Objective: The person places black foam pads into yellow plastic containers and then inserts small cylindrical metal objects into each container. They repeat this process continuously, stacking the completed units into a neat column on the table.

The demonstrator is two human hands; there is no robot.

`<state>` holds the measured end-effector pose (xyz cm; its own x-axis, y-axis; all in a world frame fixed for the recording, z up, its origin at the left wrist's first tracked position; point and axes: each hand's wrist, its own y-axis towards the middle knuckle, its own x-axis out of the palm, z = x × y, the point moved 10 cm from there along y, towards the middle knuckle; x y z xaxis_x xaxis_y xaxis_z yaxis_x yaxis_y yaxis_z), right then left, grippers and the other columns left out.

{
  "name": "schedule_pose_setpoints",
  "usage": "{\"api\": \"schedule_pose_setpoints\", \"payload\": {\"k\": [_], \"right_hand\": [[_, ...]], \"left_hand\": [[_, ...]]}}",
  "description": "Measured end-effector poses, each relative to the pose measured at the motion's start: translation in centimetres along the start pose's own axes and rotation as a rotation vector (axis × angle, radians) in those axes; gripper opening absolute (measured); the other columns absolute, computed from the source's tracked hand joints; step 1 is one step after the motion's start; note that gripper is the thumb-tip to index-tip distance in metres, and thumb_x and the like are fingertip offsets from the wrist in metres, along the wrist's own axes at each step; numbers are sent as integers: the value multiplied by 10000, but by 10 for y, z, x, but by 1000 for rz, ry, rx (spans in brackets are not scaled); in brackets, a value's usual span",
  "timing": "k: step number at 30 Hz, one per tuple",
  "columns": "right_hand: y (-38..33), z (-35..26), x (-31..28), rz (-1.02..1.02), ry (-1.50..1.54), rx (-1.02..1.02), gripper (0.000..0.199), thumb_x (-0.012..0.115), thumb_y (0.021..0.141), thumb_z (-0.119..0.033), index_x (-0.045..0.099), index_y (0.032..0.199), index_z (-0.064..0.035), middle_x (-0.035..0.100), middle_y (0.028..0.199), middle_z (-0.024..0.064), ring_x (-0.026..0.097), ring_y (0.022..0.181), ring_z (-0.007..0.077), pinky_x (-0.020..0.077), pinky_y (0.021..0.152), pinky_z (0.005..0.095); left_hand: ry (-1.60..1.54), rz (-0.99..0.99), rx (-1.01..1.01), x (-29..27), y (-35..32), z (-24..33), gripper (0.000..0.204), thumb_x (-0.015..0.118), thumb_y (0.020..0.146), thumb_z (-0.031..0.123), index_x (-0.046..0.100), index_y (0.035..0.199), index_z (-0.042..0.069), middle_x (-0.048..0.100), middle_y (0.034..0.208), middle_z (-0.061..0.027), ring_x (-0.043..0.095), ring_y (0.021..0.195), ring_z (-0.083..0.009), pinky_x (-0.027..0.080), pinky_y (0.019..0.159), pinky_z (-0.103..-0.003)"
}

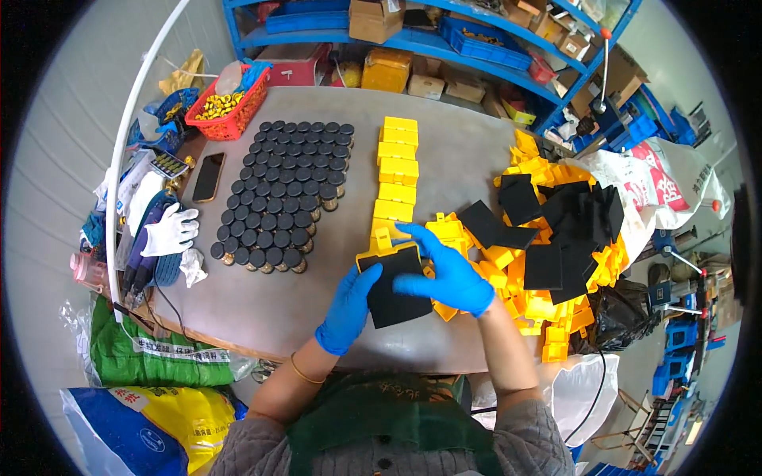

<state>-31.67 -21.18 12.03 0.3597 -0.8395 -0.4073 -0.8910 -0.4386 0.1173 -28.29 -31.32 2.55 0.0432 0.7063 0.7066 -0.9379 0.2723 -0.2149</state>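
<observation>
In front of me is a yellow plastic piece (384, 244) with a tab on top, and a square black pad (397, 295) lies tilted against it. My left hand (348, 308), in a blue glove, closes on their left side, its thumb pressed on the pad's edge. Also blue-gloved, my right hand (454, 274) reaches around the right side; its thumb is over the pad and slightly blurred, while the index finger curves near the tab. A row of yellow plastic boxes (397, 170) runs away from the held piece.
Rows of small black-capped jars (282, 190) stand on the grey table (333, 333). At right, yellow pieces (496, 270) and black pads (544, 266) form a heap. Left are a phone (209, 177), a red basket (230, 123) and white gloves (171, 230). Blue shelves (413, 38) stand behind.
</observation>
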Motion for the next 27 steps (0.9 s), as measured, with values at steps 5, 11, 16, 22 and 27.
{"api": "schedule_pose_setpoints", "payload": {"k": [5,11,16,22,27], "right_hand": [[14,14,9,-227,-322,136,696,769,724,-247,396,1285,-73,608,1097,144,600,1012,280,467,867,367],[34,30,33,-377,23,151,392,624,860,-203,481,1202,-76,631,958,122,606,859,164,489,773,289],[84,42,72,-412,-100,-95,371,546,903,-269,477,1228,-103,643,903,129,625,823,222,496,734,351],[170,76,92,-67,-858,-123,375,532,865,-339,494,1122,-69,639,867,175,617,802,358,491,706,443],[162,92,86,18,-681,-117,383,608,799,-365,525,990,-44,635,810,178,617,747,370,499,662,447]], "left_hand": [[121,-114,-3,18,-3,10,460,557,844,62,426,1283,41,559,1175,-97,569,1062,-203,495,887,-344],[225,-86,46,-13,-13,9,543,559,800,-5,384,1311,57,532,1210,-104,581,1050,-230,518,861,-350],[-32,22,-79,-59,-20,7,474,542,872,147,387,1315,74,541,1206,-106,592,1034,-242,541,805,-380],[53,199,-143,-85,-30,2,485,530,908,320,400,1316,91,558,1206,-94,589,1047,-232,538,763,-433],[-200,148,-237,-103,-12,-24,491,504,916,354,396,1321,98,547,1228,-101,572,1071,-249,495,874,-417]]}}
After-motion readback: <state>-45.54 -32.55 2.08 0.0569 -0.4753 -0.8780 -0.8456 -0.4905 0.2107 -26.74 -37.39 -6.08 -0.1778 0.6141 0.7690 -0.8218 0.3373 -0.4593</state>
